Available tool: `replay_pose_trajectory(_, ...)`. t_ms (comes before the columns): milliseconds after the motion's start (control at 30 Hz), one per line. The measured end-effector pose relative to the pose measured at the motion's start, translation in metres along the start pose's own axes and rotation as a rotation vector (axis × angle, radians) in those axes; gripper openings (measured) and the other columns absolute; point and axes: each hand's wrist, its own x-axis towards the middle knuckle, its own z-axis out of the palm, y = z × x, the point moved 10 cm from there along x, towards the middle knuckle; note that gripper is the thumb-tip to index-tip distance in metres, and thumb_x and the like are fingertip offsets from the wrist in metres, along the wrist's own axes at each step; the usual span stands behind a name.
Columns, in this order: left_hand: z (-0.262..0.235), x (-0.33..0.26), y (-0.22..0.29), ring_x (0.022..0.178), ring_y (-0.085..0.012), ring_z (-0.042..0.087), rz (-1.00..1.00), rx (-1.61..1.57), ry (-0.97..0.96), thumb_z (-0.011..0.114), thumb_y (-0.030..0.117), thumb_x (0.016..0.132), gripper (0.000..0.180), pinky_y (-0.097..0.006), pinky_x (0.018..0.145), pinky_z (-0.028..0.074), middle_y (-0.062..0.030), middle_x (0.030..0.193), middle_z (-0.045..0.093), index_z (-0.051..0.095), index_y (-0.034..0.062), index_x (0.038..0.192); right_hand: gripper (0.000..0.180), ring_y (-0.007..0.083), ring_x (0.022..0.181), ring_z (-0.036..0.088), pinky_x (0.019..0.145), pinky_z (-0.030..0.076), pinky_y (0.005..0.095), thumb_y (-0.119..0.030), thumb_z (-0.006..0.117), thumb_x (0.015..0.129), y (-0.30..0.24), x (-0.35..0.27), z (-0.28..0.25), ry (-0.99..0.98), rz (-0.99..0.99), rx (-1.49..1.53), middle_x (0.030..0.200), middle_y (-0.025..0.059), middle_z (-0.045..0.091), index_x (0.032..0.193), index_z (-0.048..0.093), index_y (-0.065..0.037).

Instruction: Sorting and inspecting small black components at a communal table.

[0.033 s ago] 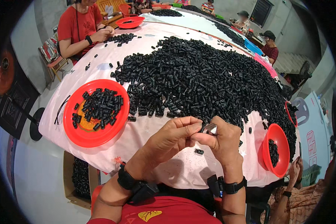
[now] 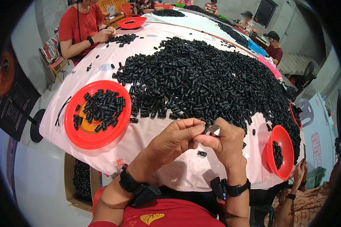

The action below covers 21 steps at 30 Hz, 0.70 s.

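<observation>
My left hand (image 2: 174,138) pinches a small black cylindrical piece (image 2: 205,131) between thumb and fingertips. Closed around a short shiny metal tool (image 2: 215,130), my right hand (image 2: 231,140) meets the left over the table's near edge. The tool's flat face touches or nearly touches the piece; its exact kind is hidden by my fingers. Just below my hands, a single black piece (image 2: 202,153) lies on the cloth. Beyond them spreads a large heap of similar black pieces (image 2: 193,79). To the left, a red plate (image 2: 72,132) holds a pile of them.
A red bowl (image 2: 271,160) with some pieces stands at the right edge. A pink cloth (image 2: 144,145) covers the table. Below its left side is a cardboard box (image 2: 70,181) of black pieces. A person in red (image 2: 77,34) sits far left; another person's hands (image 2: 299,172) show at right.
</observation>
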Motion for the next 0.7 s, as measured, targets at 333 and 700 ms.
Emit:
replay_pose_trajectory(333, -0.0015, 0.001, -0.0024, 0.082, -0.0081, 0.059, 0.002, -0.017, -0.033, 0.057, 0.018, 0.094, 0.023, -0.024, 0.072, 0.048, -0.0021, 0.098, 0.063, 0.057, 0.0043, 0.113, 0.052, 0.0185, 0.041, 0.055, 0.039, 0.039, 0.0291, -0.059, 0.068, 0.07, 0.0008, 0.0, 0.0018, 0.002, -0.013, -0.047, 0.046, 0.0031, 0.05, 0.065, 0.055, -0.009)
replay_pose_trajectory(700, -0.0041, 0.0016, -0.003, 0.077, -0.0064, 0.059, -0.022, -0.008, 0.037, 0.058, 0.02, 0.094, 0.018, -0.022, 0.069, 0.049, 0.0, 0.092, 0.064, 0.059, 0.0068, 0.107, 0.053, 0.019, 0.041, 0.056, 0.039, 0.04, 0.0295, -0.059, 0.069, 0.069, -0.0029, 0.0015, -0.0006, 0.026, -0.009, -0.074, 0.046, 0.0043, 0.051, 0.064, 0.055, -0.009)
